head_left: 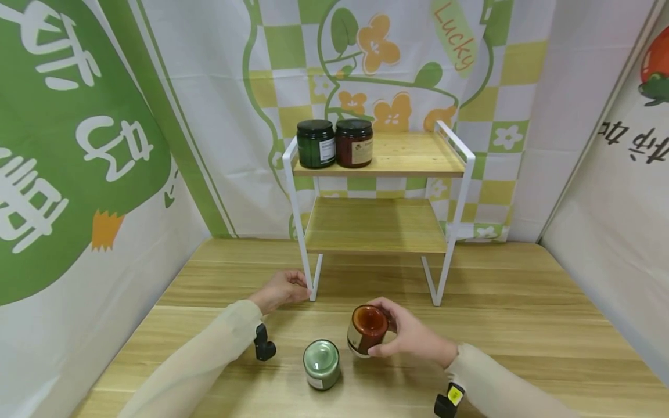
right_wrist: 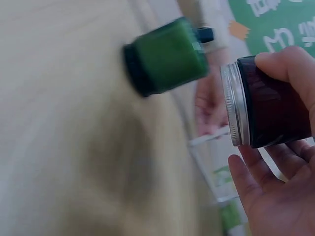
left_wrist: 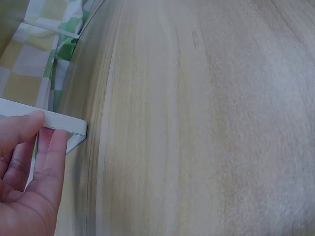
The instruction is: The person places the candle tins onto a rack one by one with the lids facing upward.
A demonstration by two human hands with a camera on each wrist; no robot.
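Note:
My right hand (head_left: 413, 337) grips an amber glass jar (head_left: 369, 326) with a silver screw lid (right_wrist: 235, 105). The jar is upside down, lid toward the table, and seems raised a little off it. Left of it, a green glass jar (head_left: 321, 364) stands inverted on its black lid (right_wrist: 138, 70), touched by neither hand. At the front left foot of a two-tier shelf (head_left: 376, 225), my left hand (head_left: 282, 290) pinches the white metal leg (left_wrist: 64, 122) between thumb and fingers.
On the shelf's top board stand a dark green jar (head_left: 316, 144) and a dark red-brown jar (head_left: 354, 144), both black-lidded, side by side at the left. The wooden table (head_left: 522, 325) reaches back to a patterned cloth (head_left: 528, 116); printed cloths also hang at both sides.

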